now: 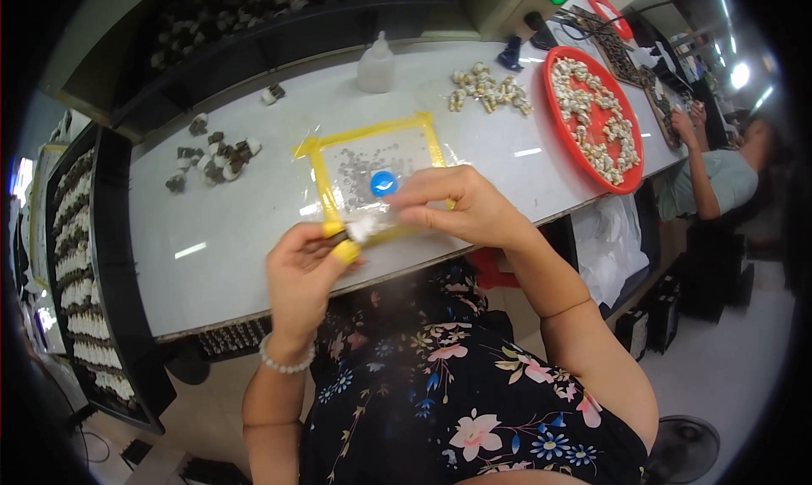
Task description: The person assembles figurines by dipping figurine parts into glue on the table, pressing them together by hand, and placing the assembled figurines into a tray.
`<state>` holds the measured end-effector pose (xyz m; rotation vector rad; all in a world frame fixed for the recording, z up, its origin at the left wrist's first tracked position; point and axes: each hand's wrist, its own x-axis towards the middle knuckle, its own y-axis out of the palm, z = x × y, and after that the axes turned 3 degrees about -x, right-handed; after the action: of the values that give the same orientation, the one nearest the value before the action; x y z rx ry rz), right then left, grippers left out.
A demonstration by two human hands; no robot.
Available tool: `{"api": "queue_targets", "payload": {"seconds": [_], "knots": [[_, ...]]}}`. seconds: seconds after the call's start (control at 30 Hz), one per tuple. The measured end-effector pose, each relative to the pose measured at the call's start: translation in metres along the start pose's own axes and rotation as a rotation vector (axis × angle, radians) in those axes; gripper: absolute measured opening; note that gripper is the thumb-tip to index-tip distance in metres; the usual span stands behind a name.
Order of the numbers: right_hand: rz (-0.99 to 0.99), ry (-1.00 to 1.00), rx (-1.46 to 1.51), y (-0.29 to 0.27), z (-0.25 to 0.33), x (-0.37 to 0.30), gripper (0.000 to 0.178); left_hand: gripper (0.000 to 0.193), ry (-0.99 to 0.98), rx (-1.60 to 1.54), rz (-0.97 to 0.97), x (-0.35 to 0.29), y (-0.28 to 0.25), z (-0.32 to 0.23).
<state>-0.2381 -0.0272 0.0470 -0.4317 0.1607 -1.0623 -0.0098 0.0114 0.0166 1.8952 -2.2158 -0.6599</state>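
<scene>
My left hand (pixel 304 269), with yellow covers on its thumb and a finger, grips a small white and dark part (pixel 362 228) over the front edge of the table. Just right of it, my right hand (pixel 465 204) has thumb and fingers drawn together in a pinch. Its fingertips are blurred, and whatever they hold cannot be made out. Beside those fingertips lies a round blue cap (pixel 384 184). Under the cap, a clear sheet bordered with yellow tape (pixel 372 130) carries many tiny clear discs (pixel 355 165).
Dark-and-white parts (pixel 222 159) lie at left, yellowish-white ones (pixel 486 89) at the back. A white squeeze bottle (pixel 376 65) stands behind the sheet. A red tray (pixel 554 117) of parts sits at right. A black rack (pixel 106 274) stands left. A co-worker (pixel 719 180) sits far right.
</scene>
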Motion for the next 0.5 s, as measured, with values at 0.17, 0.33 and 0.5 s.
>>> {"api": "queue_targets", "payload": {"seconds": [0.17,0.33,0.5], "knots": [[-0.5,0.121,-0.587,-0.061,-0.039,-0.003,0.017,0.023,0.513,0.989,-0.432,-0.024,-0.076,-0.011],[-0.599,0.252,-0.843,-0.086,-0.054,0.008,0.022,0.023,0.559,1.362,-0.537,-0.035,-0.098,-0.027],[-0.577,0.258,-0.937,-0.092,-0.078,0.012,0.026,0.031,0.637,1.387,-0.488,-0.018,-0.087,-0.04]]}}
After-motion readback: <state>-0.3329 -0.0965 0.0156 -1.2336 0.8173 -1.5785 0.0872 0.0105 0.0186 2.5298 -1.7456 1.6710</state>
